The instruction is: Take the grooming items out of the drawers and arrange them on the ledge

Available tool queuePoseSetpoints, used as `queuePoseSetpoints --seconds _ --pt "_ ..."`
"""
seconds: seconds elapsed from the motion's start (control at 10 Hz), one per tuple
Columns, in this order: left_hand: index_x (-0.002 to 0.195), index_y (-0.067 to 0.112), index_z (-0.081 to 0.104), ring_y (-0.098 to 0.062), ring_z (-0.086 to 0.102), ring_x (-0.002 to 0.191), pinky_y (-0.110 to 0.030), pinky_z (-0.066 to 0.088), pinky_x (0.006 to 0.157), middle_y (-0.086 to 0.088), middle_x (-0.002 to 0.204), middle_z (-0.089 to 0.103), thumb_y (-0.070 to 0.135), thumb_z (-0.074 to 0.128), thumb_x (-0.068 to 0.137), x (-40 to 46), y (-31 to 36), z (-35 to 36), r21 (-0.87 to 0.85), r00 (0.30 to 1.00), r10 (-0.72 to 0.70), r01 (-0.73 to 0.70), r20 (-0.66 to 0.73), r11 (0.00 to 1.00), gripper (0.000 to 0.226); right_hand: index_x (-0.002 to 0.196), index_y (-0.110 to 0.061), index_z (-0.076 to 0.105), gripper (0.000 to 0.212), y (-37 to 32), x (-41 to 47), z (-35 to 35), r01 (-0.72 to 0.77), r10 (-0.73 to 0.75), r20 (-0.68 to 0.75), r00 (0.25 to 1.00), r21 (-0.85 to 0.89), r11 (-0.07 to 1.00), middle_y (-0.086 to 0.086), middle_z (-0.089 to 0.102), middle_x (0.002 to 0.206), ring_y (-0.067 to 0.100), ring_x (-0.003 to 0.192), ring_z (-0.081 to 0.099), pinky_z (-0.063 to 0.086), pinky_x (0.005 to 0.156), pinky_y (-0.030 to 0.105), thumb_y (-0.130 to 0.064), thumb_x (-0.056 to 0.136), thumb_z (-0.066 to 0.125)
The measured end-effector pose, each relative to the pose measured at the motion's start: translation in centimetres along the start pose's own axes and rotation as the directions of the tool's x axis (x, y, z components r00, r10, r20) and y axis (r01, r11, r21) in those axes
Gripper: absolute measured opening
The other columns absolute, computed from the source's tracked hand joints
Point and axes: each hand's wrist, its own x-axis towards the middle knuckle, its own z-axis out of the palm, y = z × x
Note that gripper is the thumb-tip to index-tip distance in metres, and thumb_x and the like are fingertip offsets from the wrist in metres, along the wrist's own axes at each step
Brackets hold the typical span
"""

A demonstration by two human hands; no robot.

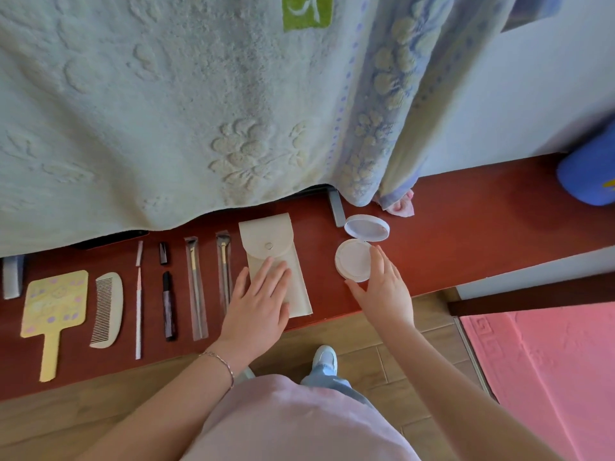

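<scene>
While left hand lies flat, fingers straight, on cream snap-flap pouch, right hand, fingers relaxed, touches round white open compact on glossy red ledge.

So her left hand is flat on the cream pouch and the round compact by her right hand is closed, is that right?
Not quite. The left hand does lie flat on the cream pouch, but the round compact by the right hand is open, its lid tipped back. The head view shows it.

Yellow paddle hand mirror: 1. Cream plastic comb: 1. Clear-sleeved slim makeup brushes: 2. Beige snap-flap pouch: 1. White round open compact: 1.
</scene>
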Motion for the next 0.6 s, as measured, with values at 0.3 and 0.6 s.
queuePoseSetpoints --seconds 0.3,0.6 --pt "0.131 0.013 0.053 -0.025 0.035 0.136 -0.054 0.033 0.104 -0.005 0.142 0.047 0.040 0.027 0.090 -0.2 0.1 0.3 0.004 0.999 -0.017 0.017 -0.041 1.000 0.056 0.143 -0.013 0.025 0.074 -0.9 0.4 0.7 0.078 -0.078 0.018 0.997 0.006 0.997 0.006 0.031 0.151 0.023 0.137 0.033 0.039 0.105 0.038 -0.040 0.085 0.063" --pt "0.136 0.014 0.047 -0.021 0.025 0.139 -0.050 0.026 0.110 -0.004 0.146 0.041 0.040 0.032 0.090 -1.0 -1.3 0.1 -0.022 0.992 -0.039 0.036 -0.121 0.999 0.055 0.139 -0.007 0.037 0.064 -1.7 -1.0 0.4 0.234 -0.253 -0.114 0.961 -0.161 0.959 0.012 0.044 0.143 0.029 0.134 0.038 0.027 0.110 0.042 -0.042 0.089 0.055"
